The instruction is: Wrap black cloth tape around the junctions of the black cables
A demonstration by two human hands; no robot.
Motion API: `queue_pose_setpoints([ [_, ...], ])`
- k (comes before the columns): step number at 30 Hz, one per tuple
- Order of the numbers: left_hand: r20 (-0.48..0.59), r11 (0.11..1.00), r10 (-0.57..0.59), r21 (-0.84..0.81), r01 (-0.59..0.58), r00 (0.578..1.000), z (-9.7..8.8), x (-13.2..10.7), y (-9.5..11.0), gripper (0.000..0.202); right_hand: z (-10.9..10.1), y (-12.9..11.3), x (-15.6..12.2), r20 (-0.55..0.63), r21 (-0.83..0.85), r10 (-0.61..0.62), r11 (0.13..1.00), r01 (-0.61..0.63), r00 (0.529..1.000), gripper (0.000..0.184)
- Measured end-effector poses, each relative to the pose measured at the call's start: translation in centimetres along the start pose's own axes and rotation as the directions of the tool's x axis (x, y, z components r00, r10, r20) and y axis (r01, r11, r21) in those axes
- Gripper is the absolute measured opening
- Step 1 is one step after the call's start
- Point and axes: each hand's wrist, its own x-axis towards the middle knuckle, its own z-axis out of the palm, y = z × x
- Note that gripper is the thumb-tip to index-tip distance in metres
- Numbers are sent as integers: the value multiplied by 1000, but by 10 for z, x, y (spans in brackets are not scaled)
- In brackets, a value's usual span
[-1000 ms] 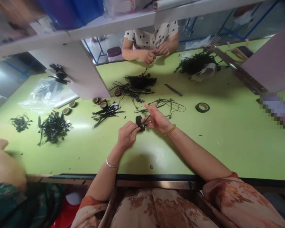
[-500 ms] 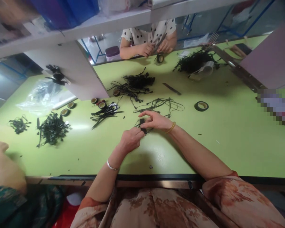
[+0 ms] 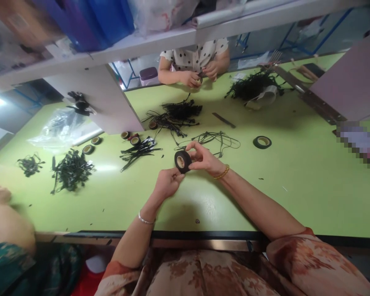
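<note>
In the head view, the right hand [image 3: 205, 160] was clamped on the black tape roll [image 3: 182, 160]. It held the roll by the rim, above the green bench [image 3: 296, 185], with the open core turned to the camera. The left hand [image 3: 168, 183] was just under the roll with its fingers curled together. I could not tell whether they pinched a loose tape end or only touched the roll.

Loose black wires [image 3: 217, 137] lay just behind the hands, and a second roll [image 3: 262, 142] lay well apart to the right. Across the bench, a co-worker's hands [image 3: 200, 75] were busy together.

In my judgement, the roll should be held lightly by its rim so that it can turn. The left fingers should keep near the tape edge, and the tape should be pulled off straight without a twist.

Half a second earlier the roll was lower, close to the bench and seen from its edge, with the right fingers spread over it. Now it was lifted and turned face-on.
</note>
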Motion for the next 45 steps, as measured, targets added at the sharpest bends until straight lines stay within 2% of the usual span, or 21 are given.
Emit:
queue_pose_setpoints([
  [5,15,980,-116,-163,117,993,0,4,-4,32,-2,-4,-3,17,-116,-11,993,13,1000,56],
  [9,-68,963,-125,-249,104,990,0,7,-6,21,-4,-9,-3,19,-351,-169,922,165,985,43],
  [12,-102,978,-81,-202,59,991,0,6,-7,13,-5,-11,-3,71,-486,-235,841,239,969,33],
  [15,-147,994,-105,-38,101,984,1,5,-6,10,-2,-10,-4,105,-609,-262,745,271,959,32],
  [18,-185,988,-133,49,144,974,1,4,-5,10,2,-10,-4,149,-678,-233,683,270,961,37],
  [22,-158,987,-130,-114,113,979,-3,6,-3,10,6,-13,-6,227,-677,-103,698,233,968,41],
  [24,-114,952,-171,-275,134,979,-6,7,-2,10,6,-14,-6,236,-741,-111,622,253,965,41],
  [28,27,797,-274,-553,243,961,-12,8,-1,15,3,-11,-4,278,-865,-229,363,346,933,35],
  [30,22,786,-258,-577,223,966,-12,8,-1,24,2,-8,-2,290,-892,-242,283,353,926,31],
  [33,-86,847,-191,-518,120,978,-9,7,-1,30,5,-5,-2,272,-915,-238,237,327,933,28],
  [35,-181,908,-145,-416,58,973,-7,5,0,28,7,-5,-3,251,-915,-233,259,309,939,29],
  [36,-229,940,-115,-339,32,967,-5,3,0,26,9,-5,-4,232,-908,-223,300,293,947,32],
  [37,-271,969,-80,-246,11,959,-4,2,0,25,10,-6,-4,205,-889,-200,370,268,958,35],
  [39,-338,999,2,-49,-20,941,-3,-1,0,23,10,-5,-4,121,-790,-124,588,172,985,37],
  [41,-386,990,107,121,-65,916,-2,-3,-2,25,10,-3,-3,24,-581,-10,814,22,1000,42],
  [42,-401,977,171,188,-101,900,-2,-3,-3,27,10,-2,-2,-13,-449,55,892,-55,998,51],
  [43,-408,958,240,244,-149,881,-2,-3,-5,29,10,-1,-1,-37,-316,119,941,-124,992,61],
  [45,-396,909,379,329,-256,836,-4,-2,-9,32,9,0,2,-36,-79,219,972,-221,975,78],
])
